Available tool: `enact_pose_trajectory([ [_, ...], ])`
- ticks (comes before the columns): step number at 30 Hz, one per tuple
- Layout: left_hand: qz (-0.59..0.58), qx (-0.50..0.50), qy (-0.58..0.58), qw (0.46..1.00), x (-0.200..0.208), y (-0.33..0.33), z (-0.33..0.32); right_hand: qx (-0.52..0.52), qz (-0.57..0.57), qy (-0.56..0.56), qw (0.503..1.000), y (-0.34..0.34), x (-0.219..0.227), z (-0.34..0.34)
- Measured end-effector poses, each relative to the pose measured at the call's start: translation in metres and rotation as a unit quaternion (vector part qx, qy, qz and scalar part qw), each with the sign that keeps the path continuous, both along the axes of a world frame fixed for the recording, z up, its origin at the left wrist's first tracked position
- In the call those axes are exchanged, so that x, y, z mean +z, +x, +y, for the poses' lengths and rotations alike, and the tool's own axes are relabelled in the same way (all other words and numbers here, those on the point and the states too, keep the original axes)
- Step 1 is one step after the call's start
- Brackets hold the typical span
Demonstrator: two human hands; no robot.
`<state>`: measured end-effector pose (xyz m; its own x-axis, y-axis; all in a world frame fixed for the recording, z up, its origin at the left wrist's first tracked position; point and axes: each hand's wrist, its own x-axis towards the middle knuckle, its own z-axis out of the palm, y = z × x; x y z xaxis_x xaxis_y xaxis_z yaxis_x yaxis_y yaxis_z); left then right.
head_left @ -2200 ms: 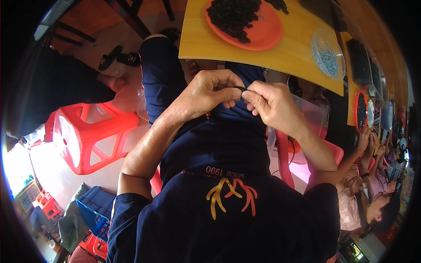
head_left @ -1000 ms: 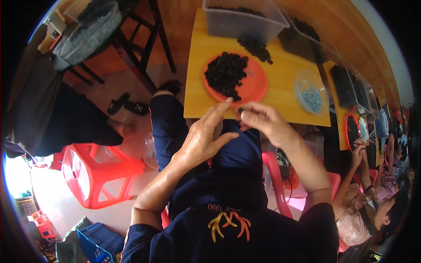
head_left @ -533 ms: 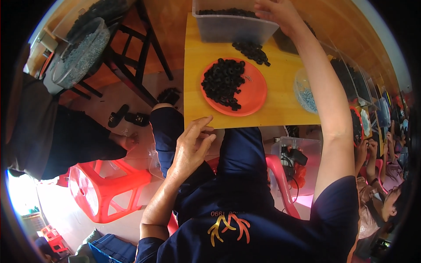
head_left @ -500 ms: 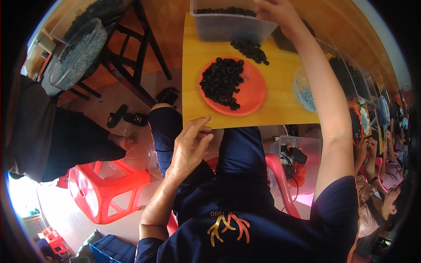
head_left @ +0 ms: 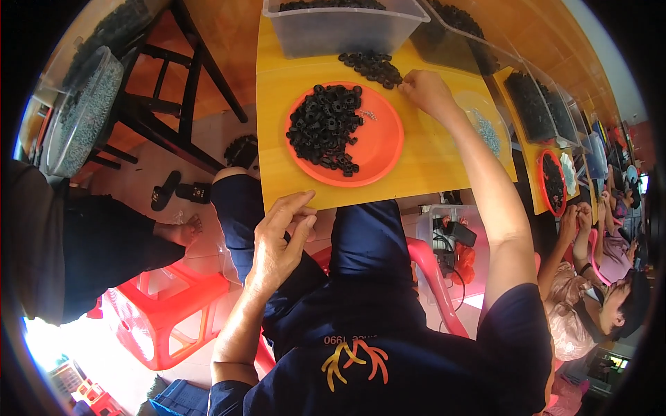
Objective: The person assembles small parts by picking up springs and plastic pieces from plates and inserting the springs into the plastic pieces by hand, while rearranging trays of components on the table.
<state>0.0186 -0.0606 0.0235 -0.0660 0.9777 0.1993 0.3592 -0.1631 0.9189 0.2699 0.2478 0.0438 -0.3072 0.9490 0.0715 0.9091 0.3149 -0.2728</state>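
My right hand [head_left: 427, 91] reaches over the yellow table, its fingertips pinched together at the right end of a loose pile of small black ring-like parts [head_left: 371, 67]. Whatever may sit between those fingertips is too small to make out. By the table's front edge my left hand [head_left: 277, 239] hangs with fingers loosely bent and thumb apart, holding nothing visible. Between them lies an orange round plate [head_left: 383, 142], heaped on its left with more black parts [head_left: 322, 128]. A few tiny silvery pieces [head_left: 368, 114] rest on the plate beside the heap.
A clear plastic bin [head_left: 347, 35] of black parts stands at the back of the yellow table [head_left: 277, 187]. On the right is a clear dish of small metal pieces [head_left: 488, 132]. A red stool [head_left: 166, 315] and another person's foot [head_left: 184, 230] are at left; other people sit at right.
My right hand has come down from the clear bin's rim to the end of the loose black pile. My left hand stays near the table edge. The whole view has shifted slightly.
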Motion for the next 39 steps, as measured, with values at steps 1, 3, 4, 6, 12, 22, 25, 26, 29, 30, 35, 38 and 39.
enact_pose_trajectory([
  [1,0.0,0.001,-0.003,1.0,0.0,0.0,0.0,0.0,-0.008,-0.003,1.0,-0.001,-0.004,0.0],
  [3,-0.01,-0.001,-0.002,1.0,0.001,0.002,0.002,0.001,-0.015,-0.009,1.0,-0.001,-0.01,0.002],
  [4,-0.01,0.001,-0.006,1.0,0.0,0.002,0.002,0.0,-0.016,0.004,1.0,0.001,-0.011,0.003],
  [6,-0.01,0.002,-0.008,1.0,-0.001,0.002,0.004,0.001,-0.016,0.014,1.0,0.005,-0.013,0.005],
  [12,-0.019,0.001,-0.027,0.999,0.0,0.002,0.009,0.014,0.028,0.142,0.989,0.006,-0.016,-0.006],
  [22,-0.023,0.014,-0.037,0.999,-0.002,0.003,0.013,0.235,0.119,0.04,0.964,-0.031,0.004,-0.088],
  [25,-0.022,0.01,-0.037,0.999,-0.002,0.003,0.013,0.215,0.077,0.025,0.973,-0.036,-0.001,-0.092],
  [26,-0.02,0.01,-0.038,0.999,-0.003,0.003,0.014,0.216,0.059,0.038,0.974,-0.038,-0.003,-0.091],
  [29,-0.031,0.014,-0.063,0.997,-0.001,0.003,0.014,0.231,0.056,0.07,0.969,-0.04,-0.008,-0.09],
  [30,-0.026,0.012,-0.063,0.998,-0.001,0.003,0.014,0.232,0.056,0.069,0.969,-0.041,-0.006,-0.09],
  [35,-0.024,0.015,-0.066,0.997,-0.001,0.002,0.014,0.258,0.051,-0.028,0.964,-0.041,0.004,-0.091],
  [38,-0.026,0.015,-0.07,0.997,-0.002,0.002,0.014,0.218,0.107,-0.011,0.97,-0.038,0.0,-0.093],
  [39,-0.028,0.015,-0.072,0.997,-0.003,0.002,0.014,0.218,0.107,-0.011,0.97,-0.037,-0.002,-0.092],
])
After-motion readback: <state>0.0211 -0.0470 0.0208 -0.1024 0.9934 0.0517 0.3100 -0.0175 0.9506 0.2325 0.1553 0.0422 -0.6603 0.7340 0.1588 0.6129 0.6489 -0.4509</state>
